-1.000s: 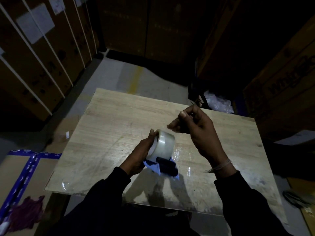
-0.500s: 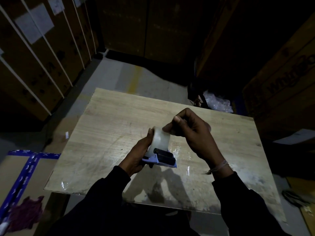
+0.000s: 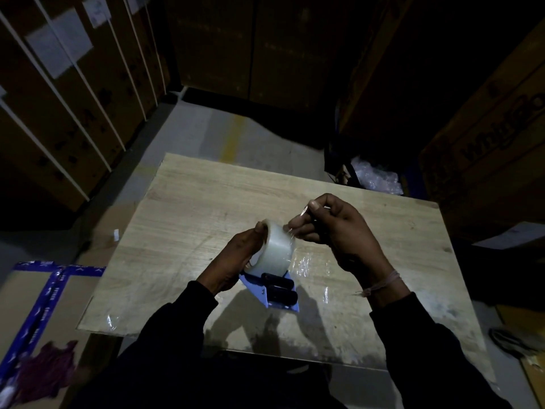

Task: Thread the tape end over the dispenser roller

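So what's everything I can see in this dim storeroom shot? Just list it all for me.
tape roll: one, clear, on the dispenser, above the board
tape dispenser: one, blue with black rollers, under the roll
wooden board: one, pale, centre
cardboard boxes: several, brown, stacked all round
flat carton: one, brown with blue tape, lower left
purple cloth: one, lower left
plastic wrap: one clear bundle, beyond the board
left hand: one, holds the roll's side
right hand: one, pinches the tape's loose end beside the roll
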`<state>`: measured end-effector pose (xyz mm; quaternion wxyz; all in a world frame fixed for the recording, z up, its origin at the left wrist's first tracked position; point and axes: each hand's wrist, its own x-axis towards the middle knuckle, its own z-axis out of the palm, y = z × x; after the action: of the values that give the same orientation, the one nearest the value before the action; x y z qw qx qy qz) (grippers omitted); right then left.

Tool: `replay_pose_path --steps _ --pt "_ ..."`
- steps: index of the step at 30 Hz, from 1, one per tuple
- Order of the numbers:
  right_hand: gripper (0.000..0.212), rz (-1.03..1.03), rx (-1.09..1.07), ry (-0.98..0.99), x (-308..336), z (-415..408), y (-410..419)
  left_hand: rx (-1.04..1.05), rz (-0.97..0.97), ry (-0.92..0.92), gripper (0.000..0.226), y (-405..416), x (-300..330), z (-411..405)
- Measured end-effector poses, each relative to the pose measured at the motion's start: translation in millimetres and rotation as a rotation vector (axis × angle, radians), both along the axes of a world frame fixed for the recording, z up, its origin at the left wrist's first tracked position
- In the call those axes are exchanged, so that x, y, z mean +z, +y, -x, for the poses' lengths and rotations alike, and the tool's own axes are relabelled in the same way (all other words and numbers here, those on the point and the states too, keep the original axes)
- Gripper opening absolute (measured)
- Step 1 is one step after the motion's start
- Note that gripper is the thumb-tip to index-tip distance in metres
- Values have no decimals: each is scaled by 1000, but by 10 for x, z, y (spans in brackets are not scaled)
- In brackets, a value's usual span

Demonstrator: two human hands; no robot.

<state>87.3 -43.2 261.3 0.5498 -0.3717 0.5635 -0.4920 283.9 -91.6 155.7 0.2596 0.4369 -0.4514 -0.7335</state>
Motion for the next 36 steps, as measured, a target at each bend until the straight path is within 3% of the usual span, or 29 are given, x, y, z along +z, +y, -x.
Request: replay_pose_path --steps 7,10,15,22,29,36 --pt "18 39 13 -58 55 -11 48 -25 -12 -2 58 30 -72 -39" --pt "14 140 36 15 131 -31 58 1 -141 81 74 81 -82 -16" --pt "15 221 134 152 235 -65 88 58 -243 129 80 172 19 19" --pt "17 279 263 284 336 -89 100 91 -343 116 73 216 146 35" --pt "10 455 188 727 349 -129 71 164 -345 76 65 213 163 68" --pt "10 553 62 861 323 -197 99 238 -363 90 55 163 283 104"
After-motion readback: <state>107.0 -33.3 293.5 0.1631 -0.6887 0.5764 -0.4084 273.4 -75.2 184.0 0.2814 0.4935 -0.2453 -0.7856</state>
